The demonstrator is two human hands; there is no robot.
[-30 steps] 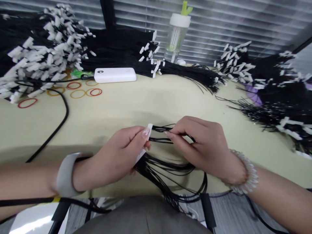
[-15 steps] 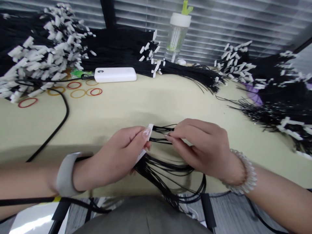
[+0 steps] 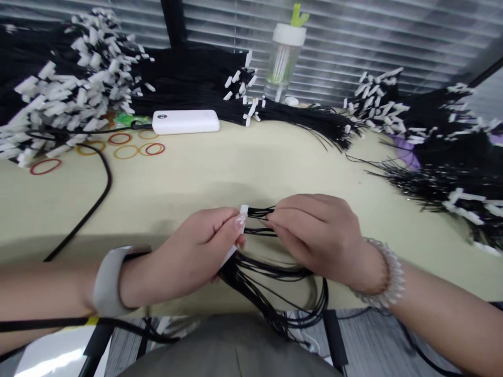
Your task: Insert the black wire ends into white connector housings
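My left hand (image 3: 204, 246) is closed, pinching a white connector strip (image 3: 244, 209) between thumb and fingers. Thin black wires (image 3: 261, 211) run from the strip toward my right hand (image 3: 314, 230), which pinches them between thumb and forefinger. Below the hands, a looped bundle of black wires (image 3: 271, 303) hangs from the strip over the table's front edge. My left fingers cover much of the strip, and the far ends of the pinched wires are hidden in my right hand.
A white power bank (image 3: 186, 121) lies behind several rubber bands (image 3: 126, 152). Heaps of black wires with white connectors (image 3: 78, 99) line the back left, with more wire bundles (image 3: 436, 178) at right. A clear bottle (image 3: 281, 65) stands by the blinds. A thick black cable (image 3: 92, 204) crosses the left.
My right hand has moved slightly left, closer to the white strip, still pinching the wires. My left hand stays nearly in place, the strip a little lower.
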